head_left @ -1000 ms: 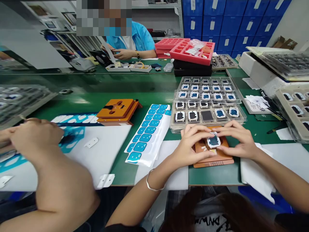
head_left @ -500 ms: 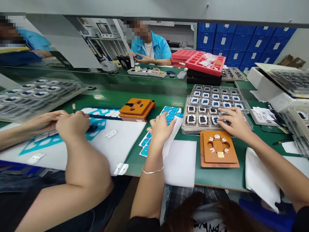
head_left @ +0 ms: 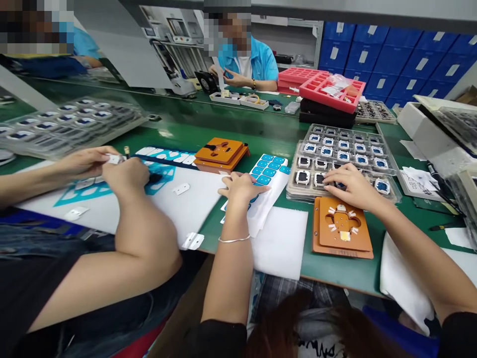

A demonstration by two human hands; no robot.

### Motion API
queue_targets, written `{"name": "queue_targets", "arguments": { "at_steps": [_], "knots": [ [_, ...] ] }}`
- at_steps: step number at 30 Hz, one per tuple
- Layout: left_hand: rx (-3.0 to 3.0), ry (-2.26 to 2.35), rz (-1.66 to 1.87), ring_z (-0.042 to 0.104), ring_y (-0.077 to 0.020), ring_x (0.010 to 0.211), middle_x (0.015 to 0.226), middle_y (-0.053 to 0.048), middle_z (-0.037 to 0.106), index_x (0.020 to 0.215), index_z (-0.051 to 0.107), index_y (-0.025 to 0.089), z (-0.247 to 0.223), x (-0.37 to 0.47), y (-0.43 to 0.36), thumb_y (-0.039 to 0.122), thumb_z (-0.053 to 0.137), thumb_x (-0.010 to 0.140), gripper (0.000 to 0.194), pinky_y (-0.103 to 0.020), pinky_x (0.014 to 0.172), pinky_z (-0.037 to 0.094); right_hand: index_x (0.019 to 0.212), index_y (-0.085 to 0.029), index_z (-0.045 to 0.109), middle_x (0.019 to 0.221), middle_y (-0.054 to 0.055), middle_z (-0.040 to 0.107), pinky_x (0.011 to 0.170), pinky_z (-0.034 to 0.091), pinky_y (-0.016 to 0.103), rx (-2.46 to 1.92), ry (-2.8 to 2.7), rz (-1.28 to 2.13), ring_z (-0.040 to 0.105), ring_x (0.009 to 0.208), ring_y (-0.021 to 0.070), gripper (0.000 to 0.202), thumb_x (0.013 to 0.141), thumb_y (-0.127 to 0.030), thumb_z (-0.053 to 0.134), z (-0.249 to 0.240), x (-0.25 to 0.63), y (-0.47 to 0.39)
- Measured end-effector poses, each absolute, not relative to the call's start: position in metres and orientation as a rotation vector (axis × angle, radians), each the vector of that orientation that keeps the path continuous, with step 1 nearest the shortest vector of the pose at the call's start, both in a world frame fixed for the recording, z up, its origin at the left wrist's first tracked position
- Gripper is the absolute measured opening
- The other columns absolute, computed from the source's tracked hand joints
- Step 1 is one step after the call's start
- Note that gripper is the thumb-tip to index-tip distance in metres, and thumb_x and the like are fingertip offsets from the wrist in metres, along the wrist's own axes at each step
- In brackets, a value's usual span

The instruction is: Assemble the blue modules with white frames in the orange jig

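Note:
My left hand (head_left: 240, 189) is over the near left part of the sheets with blue stickers (head_left: 265, 171), its fingers spread and apart; a thin bracelet circles the wrist. My right hand (head_left: 348, 185) rests its fingertips on the front rows of a clear tray (head_left: 294, 191) of white-framed parts. Its fingers are bent over a part, and whether they grip it is hidden. Just below that hand lies an orange fixture (head_left: 324, 238) with small white pads round a cut-out. A white foam sheet (head_left: 281, 243) is between the stickers and the fixture.
At left, a co-worker's hands (head_left: 124, 174) hold a small white piece over a white mat (head_left: 194, 204). A second orange fixture (head_left: 219, 151) stands behind the mat. Red trays (head_left: 331, 94) are stacked at the back. A white cloth (head_left: 402, 273) hangs over the front edge at right.
The view has shifted. My left hand has moved left and its fingers have lowered toward the stickers. My right hand has moved slightly left over the front rows of the tray.

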State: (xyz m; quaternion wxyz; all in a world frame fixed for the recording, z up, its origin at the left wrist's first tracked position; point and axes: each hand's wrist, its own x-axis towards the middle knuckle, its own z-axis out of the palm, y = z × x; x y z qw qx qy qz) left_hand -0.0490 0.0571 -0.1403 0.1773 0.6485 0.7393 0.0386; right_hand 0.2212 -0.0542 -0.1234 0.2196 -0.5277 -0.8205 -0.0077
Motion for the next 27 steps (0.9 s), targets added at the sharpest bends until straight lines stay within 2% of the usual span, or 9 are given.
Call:
{"name": "queue_targets", "arguments": {
  "at_steps": [4, 8, 14, 17, 23, 27],
  "knots": [
    [1.873, 2.119, 0.095, 0.027, -0.0452, 0.138, 0.147, -0.016, 0.039, 0.104, 0.066, 0.027, -0.14, -0.054, 0.053, 0.062, 0.07, 0.073, 0.048, -0.063, 0.105, 0.029, 0.108, -0.02, 0.07, 0.116, 0.006, 0.072, 0.095, 0.041, 0.049, -1.428, -2.322, 0.046, 0.053, 0.108, 0.0291, 0.029, 0.098, -0.033, 0.046, -0.127, 0.221, -0.055],
    [1.911, 2.102, 0.037, 0.027, -0.0451, 0.137, 0.146, -0.013, 0.04, 0.108, 0.065, 0.032, -0.142, -0.06, 0.054, 0.063, 0.068, 0.074, 0.046, -0.064, 0.105, 0.029, 0.116, -0.023, 0.067, 0.123, 0.003, 0.069, 0.092, 0.035, 0.053, -1.579, -2.288, 0.103, 0.047, 0.115, 0.0326, 0.032, 0.1, -0.035, 0.041, -0.129, 0.218, -0.059],
    [1.902, 2.083, -0.053, 0.025, -0.0442, 0.139, 0.147, -0.013, 0.039, 0.107, 0.064, 0.03, -0.146, -0.062, 0.062, 0.059, 0.072, 0.071, 0.047, -0.061, 0.105, 0.031, 0.115, -0.028, 0.066, 0.114, 0.003, 0.072, 0.088, 0.026, 0.051, -1.639, -2.252, 0.157, 0.046, 0.106, 0.0306, 0.031, 0.1, -0.031, 0.039, -0.126, 0.208, -0.062],
    [1.897, 2.096, -0.045, 0.027, -0.0453, 0.138, 0.147, -0.013, 0.04, 0.101, 0.066, 0.027, -0.146, -0.06, 0.063, 0.059, 0.074, 0.068, 0.046, -0.06, 0.104, 0.033, 0.113, -0.028, 0.068, 0.108, 0.005, 0.072, 0.087, 0.026, 0.048, -1.617, -2.212, 0.177, 0.047, 0.103, 0.0294, 0.029, 0.099, -0.03, 0.043, -0.126, 0.209, -0.06],
    [1.898, 2.124, -0.014, 0.029, -0.0454, 0.137, 0.147, -0.014, 0.039, 0.105, 0.066, 0.027, -0.147, -0.061, 0.064, 0.061, 0.076, 0.064, 0.054, -0.059, 0.103, 0.034, 0.112, -0.027, 0.067, 0.11, 0.006, 0.071, 0.085, 0.027, 0.045, -1.618, -2.135, 0.194, 0.048, 0.103, 0.0299, 0.023, 0.094, -0.034, 0.054, -0.129, 0.212, -0.059],
    [1.905, 2.114, -0.034, 0.026, -0.0498, 0.137, 0.146, -0.017, 0.039, 0.104, 0.068, 0.024, -0.152, -0.061, 0.072, 0.069, 0.077, 0.055, 0.067, -0.061, 0.101, 0.035, 0.113, -0.026, 0.065, 0.111, 0.006, 0.07, 0.085, 0.028, 0.045, -1.655, -2.145, 0.166, 0.048, 0.102, 0.0296, 0.024, 0.094, -0.035, 0.053, -0.128, 0.212, -0.059]
  ]
}}
